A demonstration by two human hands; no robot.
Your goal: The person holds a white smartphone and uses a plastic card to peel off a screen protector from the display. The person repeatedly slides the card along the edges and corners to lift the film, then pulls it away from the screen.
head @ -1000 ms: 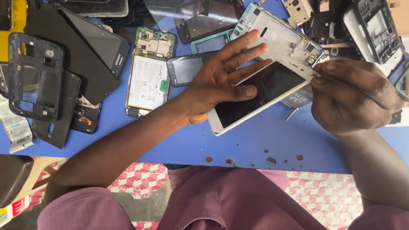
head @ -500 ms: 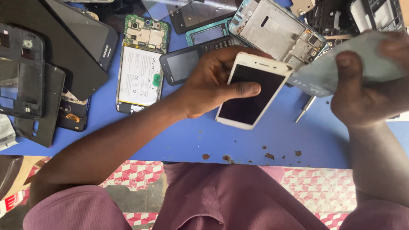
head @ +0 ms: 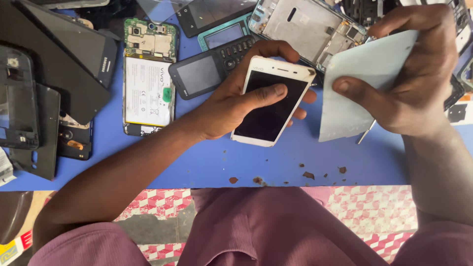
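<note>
Change: since half a second ago the right hand point(head: 419, 83) has drawn the pale back cover point(head: 362, 86) clear of the white phone point(head: 272, 101), and the cover now shows whole, tilted, at the right of the head view.
Head view, left hand: the left hand point(head: 236, 106) cradles the white phone from beneath, fingers curled up around its far edge, thumb point(head: 268, 92) laid flat across the dark screen.
Head view, right hand: closed on the back cover, thumb pressed to its near face, fingers folded over its top edge; a thin metal tool point(head: 366, 132) pokes out below the palm, though whether it is gripped cannot be told.
Phone: screen up, held just above the blue table point(head: 207, 162), slanted from upper right to lower left.
Beside the left hand: a small grey keypad phone point(head: 207, 73) and an opened handset showing a white battery point(head: 148, 91).
Behind: a stripped silver phone frame point(head: 308, 29); dark screens and black housings point(head: 19, 98) piled at the left.
Near edge: brown crumbs point(head: 308, 175) scattered on the table.
</note>
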